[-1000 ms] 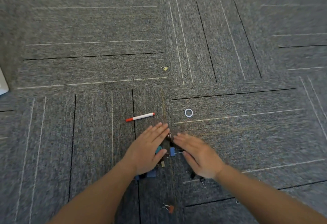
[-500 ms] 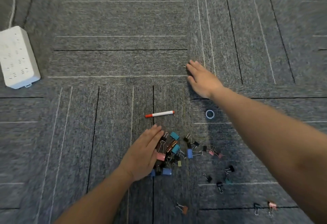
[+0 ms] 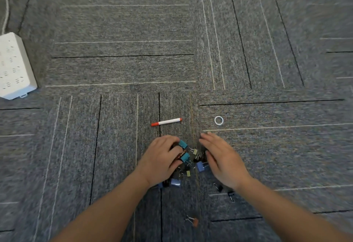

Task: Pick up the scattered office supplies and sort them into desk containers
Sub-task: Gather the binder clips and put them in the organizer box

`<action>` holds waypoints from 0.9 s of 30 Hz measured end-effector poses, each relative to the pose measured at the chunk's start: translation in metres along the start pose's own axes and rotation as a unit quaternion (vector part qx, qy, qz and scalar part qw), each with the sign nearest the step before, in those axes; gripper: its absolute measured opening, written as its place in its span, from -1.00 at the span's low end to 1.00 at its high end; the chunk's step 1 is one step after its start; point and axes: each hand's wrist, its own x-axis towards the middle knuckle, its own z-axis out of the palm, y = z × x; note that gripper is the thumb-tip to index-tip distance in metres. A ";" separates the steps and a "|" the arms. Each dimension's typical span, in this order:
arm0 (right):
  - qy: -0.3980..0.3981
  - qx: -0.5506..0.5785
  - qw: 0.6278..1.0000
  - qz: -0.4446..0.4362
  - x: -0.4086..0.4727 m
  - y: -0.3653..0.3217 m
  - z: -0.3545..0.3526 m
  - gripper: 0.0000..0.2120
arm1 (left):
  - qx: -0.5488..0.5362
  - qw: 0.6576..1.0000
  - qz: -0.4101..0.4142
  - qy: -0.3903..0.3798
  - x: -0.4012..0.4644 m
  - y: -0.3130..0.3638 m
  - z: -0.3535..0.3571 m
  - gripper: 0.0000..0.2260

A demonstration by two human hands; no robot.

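A pile of coloured binder clips (image 3: 200,166) lies on the grey carpet between my two hands. My left hand (image 3: 161,158) sits on the pile's left side, its fingers and thumb curled round some of the clips. On the right side my right hand (image 3: 222,158) stands with straight fingers, palm turned toward the pile, holding nothing. A red-and-white marker (image 3: 166,122) lies just beyond the pile, and a small white ring (image 3: 219,120) lies to its right.
Stray clips lie nearer to me: an orange clip (image 3: 194,221), a black clip (image 3: 219,187) and a blue clip (image 3: 175,182). A white power strip (image 3: 15,65) with its cord sits at the far left on the carpet tiles (image 3: 122,65).
My right hand has come back from its far reach and now flanks the pile's right side. My left hand's fingers have curled over the clips. The loose clips on the right are drawn closer.
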 end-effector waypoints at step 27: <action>-0.131 -0.171 0.976 -0.026 0.058 -0.041 -0.018 -0.75 | -0.029 0.997 -0.073 0.023 0.016 -0.017 -0.021 -0.59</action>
